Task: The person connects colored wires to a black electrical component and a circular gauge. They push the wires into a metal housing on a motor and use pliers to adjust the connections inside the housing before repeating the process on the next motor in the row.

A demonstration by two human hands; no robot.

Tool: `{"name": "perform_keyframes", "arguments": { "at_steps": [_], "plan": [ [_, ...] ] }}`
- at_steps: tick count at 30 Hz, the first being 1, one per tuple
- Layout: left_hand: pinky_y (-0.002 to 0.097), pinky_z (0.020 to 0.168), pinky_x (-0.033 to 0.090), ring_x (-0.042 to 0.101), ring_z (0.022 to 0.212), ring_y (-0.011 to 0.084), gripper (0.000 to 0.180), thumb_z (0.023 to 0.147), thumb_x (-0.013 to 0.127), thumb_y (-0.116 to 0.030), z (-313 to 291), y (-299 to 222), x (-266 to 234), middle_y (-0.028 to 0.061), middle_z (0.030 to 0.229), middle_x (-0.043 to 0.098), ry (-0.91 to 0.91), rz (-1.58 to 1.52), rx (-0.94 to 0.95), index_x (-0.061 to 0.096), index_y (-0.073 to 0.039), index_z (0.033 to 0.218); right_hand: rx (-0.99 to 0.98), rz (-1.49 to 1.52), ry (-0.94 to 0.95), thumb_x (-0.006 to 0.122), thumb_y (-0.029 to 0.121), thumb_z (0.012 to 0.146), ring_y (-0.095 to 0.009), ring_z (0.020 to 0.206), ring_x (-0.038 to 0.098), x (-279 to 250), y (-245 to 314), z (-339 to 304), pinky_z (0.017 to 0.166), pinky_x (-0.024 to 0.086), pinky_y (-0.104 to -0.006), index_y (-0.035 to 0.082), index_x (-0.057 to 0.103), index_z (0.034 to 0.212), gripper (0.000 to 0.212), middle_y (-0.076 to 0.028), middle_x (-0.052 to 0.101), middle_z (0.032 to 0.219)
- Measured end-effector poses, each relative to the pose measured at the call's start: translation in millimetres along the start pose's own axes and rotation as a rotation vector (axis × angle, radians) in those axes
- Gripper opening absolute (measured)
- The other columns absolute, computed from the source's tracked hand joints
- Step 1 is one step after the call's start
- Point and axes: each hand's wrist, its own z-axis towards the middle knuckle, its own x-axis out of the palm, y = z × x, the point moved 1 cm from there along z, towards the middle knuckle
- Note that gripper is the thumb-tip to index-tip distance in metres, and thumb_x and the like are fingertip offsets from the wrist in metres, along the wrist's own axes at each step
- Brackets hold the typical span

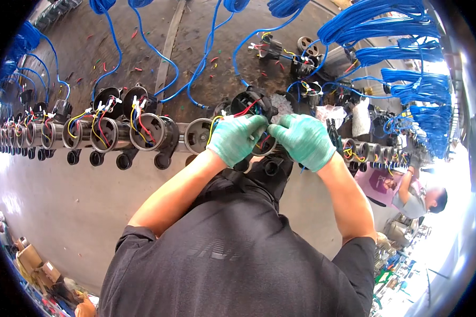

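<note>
Both my hands wear green gloves and meet over an open round motor housing (271, 149), mostly hidden beneath them. My left hand (237, 139) is closed, its thumb and fingertips pinched together by a red wire (246, 110). Close beside it, my right hand (305, 142) is also closed in a pinch. What sits in either set of fingertips is too small and covered to make out. Just beyond the hands, a black round cap (253, 98) lies tilted with wires inside. Left of my left hand stands another housing with a bare metal rim (187, 138).
A row of metal housings (131, 132) with coloured wires runs along the bench edge. Coiled blue cables (378, 21) lie at the back and right. Small red pieces (138, 69) dot the dark bench top (148, 47). Another person (415, 203) works at far right.
</note>
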Motion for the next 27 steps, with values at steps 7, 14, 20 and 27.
{"name": "perform_keyframes", "arguments": {
  "at_steps": [7, 14, 20, 27],
  "plan": [
    [0.0439, 0.065, 0.055, 0.071, 0.073, 0.0347, 0.01, 0.093, 0.071, -0.015, 2, -5, -3, 0.0121, 0.084, 0.073, 0.01, 0.045, 0.016, 0.075, -0.015, 0.103, 0.064, -0.095, -0.167, 0.071, 0.011, 0.08, -0.027, 0.075, 0.066, 12, 10, -12, 0.063, 0.053, -0.04, 0.01, 0.074, 0.107, 0.028, -0.006, 0.064, 0.087],
    [0.0425, 0.065, 0.055, 0.071, 0.074, 0.0331, 0.011, 0.093, 0.073, -0.018, 1, -7, -5, 0.0097, 0.086, 0.074, 0.089, 0.087, 0.044, 0.076, -0.016, 0.103, 0.165, 0.026, -0.263, 0.073, 0.007, 0.08, -0.028, 0.068, 0.068, 24, 8, -16, 0.057, 0.053, -0.0398, 0.01, 0.074, 0.102, 0.023, -0.007, 0.064, 0.079],
    [0.0417, 0.067, 0.056, 0.072, 0.077, 0.0328, 0.014, 0.092, 0.074, -0.017, -1, -6, -3, 0.0091, 0.089, 0.074, 0.054, 0.055, 0.057, 0.077, -0.017, 0.106, 0.213, 0.143, -0.305, 0.073, 0.007, 0.082, -0.029, 0.068, 0.068, 27, 9, -16, 0.057, 0.053, -0.0405, 0.009, 0.072, 0.095, 0.013, -0.008, 0.064, 0.078],
    [0.0427, 0.065, 0.056, 0.072, 0.075, 0.0322, 0.017, 0.09, 0.076, -0.018, -3, -7, -3, 0.0072, 0.09, 0.074, 0.005, 0.093, 0.133, 0.076, -0.019, 0.107, 0.297, 0.275, -0.358, 0.074, 0.007, 0.088, -0.035, 0.072, 0.069, 32, 23, -16, 0.062, 0.054, -0.0446, 0.007, 0.068, 0.094, 0.008, -0.012, 0.066, 0.082]
  ]
}}
